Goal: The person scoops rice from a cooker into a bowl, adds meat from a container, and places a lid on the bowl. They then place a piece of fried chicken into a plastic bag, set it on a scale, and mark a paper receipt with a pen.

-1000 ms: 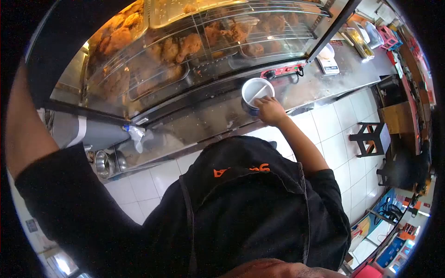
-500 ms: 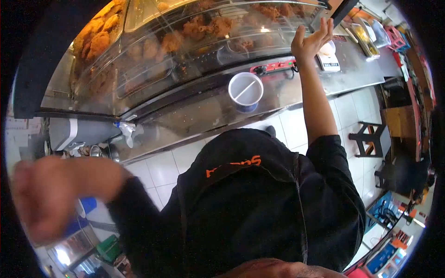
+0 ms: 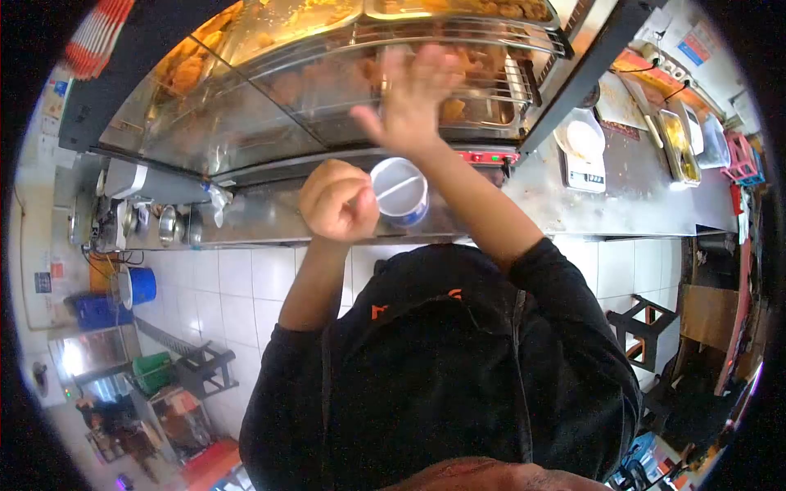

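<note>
My right hand (image 3: 416,98) is spread, fingers apart and blurred by motion, in front of the glass display case (image 3: 205,131). Pieces of fried chicken (image 3: 187,75) lie on trays behind the glass. My left hand (image 3: 337,200) is curled into a fist over the counter, with nothing showing from its fingers. Its knuckles overlap the left rim of a round white-and-blue tub (image 3: 407,214) in this view. Across the mouth of that tub runs a thin white bar. Part of the tub's left side is hidden behind the fist.
The metal counter (image 3: 540,196) runs along the case. A white scale (image 3: 584,173) bearing a round white container stands to the right, with a food tray (image 3: 678,151) beyond it. Metal bowls (image 3: 169,226) are at the left. A black stool (image 3: 643,331) stands on the tiled floor.
My left hand has swung in from the far left to beside the tub. My right hand has moved left, away from the scale, to in front of the case. The view has turned.
</note>
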{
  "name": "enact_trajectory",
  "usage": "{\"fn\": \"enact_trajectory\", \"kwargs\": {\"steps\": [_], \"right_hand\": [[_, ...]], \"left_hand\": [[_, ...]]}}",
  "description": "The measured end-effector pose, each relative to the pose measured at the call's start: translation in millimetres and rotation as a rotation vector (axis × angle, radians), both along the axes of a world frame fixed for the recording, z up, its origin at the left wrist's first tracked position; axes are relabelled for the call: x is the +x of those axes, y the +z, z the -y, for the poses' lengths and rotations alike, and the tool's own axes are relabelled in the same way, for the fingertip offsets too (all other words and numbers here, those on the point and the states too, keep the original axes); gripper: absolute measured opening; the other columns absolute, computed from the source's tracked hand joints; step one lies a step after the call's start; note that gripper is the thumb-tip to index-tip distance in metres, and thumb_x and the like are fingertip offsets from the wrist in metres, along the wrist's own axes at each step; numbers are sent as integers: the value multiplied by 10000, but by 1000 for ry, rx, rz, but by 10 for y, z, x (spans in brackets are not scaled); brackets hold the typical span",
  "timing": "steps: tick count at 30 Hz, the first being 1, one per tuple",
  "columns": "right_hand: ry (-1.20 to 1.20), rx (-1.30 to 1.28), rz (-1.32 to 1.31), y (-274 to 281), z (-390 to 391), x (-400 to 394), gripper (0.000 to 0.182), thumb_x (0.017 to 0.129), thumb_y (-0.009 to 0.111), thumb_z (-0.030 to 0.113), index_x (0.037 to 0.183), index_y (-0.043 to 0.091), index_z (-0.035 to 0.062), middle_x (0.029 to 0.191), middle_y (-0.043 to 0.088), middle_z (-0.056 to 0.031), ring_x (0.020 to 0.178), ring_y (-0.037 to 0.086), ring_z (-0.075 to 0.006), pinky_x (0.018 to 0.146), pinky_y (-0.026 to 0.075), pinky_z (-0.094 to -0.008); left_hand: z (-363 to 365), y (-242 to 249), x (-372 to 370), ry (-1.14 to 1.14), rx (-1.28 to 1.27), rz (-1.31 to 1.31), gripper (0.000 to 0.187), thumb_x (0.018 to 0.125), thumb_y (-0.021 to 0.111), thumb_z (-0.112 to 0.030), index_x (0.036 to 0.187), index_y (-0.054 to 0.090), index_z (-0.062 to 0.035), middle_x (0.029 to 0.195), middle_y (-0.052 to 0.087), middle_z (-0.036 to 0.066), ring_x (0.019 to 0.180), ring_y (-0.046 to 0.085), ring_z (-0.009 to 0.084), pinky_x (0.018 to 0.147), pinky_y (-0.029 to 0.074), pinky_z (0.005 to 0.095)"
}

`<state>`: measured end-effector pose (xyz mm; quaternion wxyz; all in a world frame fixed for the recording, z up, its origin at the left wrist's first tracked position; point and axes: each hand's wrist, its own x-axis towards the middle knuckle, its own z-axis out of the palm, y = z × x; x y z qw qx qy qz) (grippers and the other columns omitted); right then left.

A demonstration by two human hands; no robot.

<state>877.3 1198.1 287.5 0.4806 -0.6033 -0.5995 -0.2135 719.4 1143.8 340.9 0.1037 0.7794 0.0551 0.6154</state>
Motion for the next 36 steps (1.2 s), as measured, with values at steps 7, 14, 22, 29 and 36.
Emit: {"fn": "enact_trajectory", "kwargs": {"steps": [7,14,22,29,36], "right_hand": [[926,-333,-146,-213,885,558,543,819,636,149,1337,500,57,1360,466,-241,1284,437,-375,1079,341,-433],[661,-332,-212,-137,744,343,894,793,674,182,1465,135,-59,1500,183,-301,1386,240,-435,1130,260,-437],[793,-347,-282,-77,360,-168,887,780,681,162,1447,153,-89,1508,140,-319,1416,178,-422,1155,202,-417],[960,-443,-468,-336,756,221,521,776,642,42,1282,517,53,1261,541,-198,1137,556,-327,961,456,-387],[699,-811,-743,-1166,1853,970,281,879,523,-67,1150,567,-7,1128,591,-102,1026,612,-191,897,478,-302]], "left_hand": [[492,-153,114,-147,-562,-405,77,850,589,-69,788,584,-24,738,605,101,585,583,196,538,468,284],[875,-1432,32,-277,-1071,-1412,290,903,541,-254,942,666,4,916,670,204,868,648,330,790,491,421],[1000,-1899,210,-364,-1156,-1360,369,946,479,-263,1183,580,2,1150,603,253,1094,571,383,939,438,450],[910,-2122,335,-735,-1032,-1462,487,913,446,-128,1394,415,-53,1518,240,233,1416,221,365,1168,177,422],[950,-2464,633,-397,-1158,-1671,365,892,482,-301,1050,679,-37,1116,644,201,1035,618,349,893,466,441]]}}
